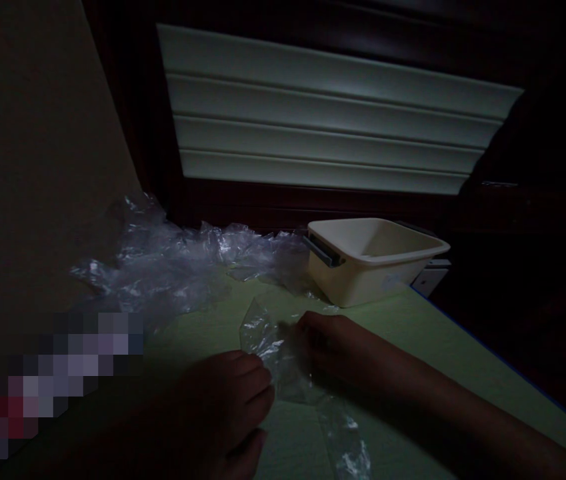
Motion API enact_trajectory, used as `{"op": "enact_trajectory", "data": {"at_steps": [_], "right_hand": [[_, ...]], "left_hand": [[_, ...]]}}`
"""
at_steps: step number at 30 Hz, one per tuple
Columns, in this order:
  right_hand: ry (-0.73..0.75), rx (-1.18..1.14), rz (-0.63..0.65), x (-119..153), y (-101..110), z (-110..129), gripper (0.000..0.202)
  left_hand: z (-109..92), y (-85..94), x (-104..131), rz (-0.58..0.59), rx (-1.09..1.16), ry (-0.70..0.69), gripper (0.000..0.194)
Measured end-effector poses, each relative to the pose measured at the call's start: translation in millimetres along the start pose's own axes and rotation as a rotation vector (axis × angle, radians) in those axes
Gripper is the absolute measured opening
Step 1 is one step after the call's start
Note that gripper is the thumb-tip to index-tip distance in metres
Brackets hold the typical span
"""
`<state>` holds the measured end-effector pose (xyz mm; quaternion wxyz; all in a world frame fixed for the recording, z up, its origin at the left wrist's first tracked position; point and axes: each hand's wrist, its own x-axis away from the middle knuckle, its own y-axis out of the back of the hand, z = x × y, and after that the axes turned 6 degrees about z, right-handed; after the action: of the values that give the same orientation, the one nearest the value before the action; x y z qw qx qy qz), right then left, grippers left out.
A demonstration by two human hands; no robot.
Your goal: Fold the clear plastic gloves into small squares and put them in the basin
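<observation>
A clear, crinkled plastic bag (277, 350) lies between my two hands on the green tabletop (293, 447). My right hand (330, 340) comes in from the right, fingers pinched on the bag's right side. At its left edge is my left hand (237, 400), knuckles up and fingers curled against the plastic; its fingertips are hidden. A second piece of clear plastic (347, 440) stretches toward the near edge, below my right hand.
A cream plastic bin (377, 270) with dark handles stands at the back right, a pale box (430, 277) behind it. Heaped clear plastic bags (167, 260) line the back left along the wall. A dark-framed slatted panel (313, 120) rises behind. The table's blue edge (503, 357) runs along the right.
</observation>
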<state>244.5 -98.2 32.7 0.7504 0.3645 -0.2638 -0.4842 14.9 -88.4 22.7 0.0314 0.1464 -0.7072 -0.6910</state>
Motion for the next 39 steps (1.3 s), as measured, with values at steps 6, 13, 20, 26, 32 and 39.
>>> {"op": "enact_trajectory", "data": {"at_steps": [6,13,20,26,32,39], "right_hand": [[-0.045,0.296,-0.27,1,5,6,0.027],[0.32,0.338,0.056,5,-1,24,0.009],[0.181,0.593,0.014,-5,-11,9,0.013],[0.04,0.686,-0.061,-8,-3,1,0.012],[0.143,0.55,-0.033,-3,-6,11,0.011],[0.118,0.461,-0.007,-3,-9,10,0.013]], "left_hand": [[1,0.9,-4,-0.005,0.012,-0.029,0.021],[1,-0.4,-5,-0.006,0.017,-0.034,0.019],[2,-2.1,-4,-0.001,0.018,-0.033,0.022],[3,-1.5,-4,0.007,0.016,-0.028,0.021],[1,0.0,-4,0.008,-0.006,-0.031,0.019],[5,-1.5,-3,0.004,-0.003,-0.025,0.017]]}}
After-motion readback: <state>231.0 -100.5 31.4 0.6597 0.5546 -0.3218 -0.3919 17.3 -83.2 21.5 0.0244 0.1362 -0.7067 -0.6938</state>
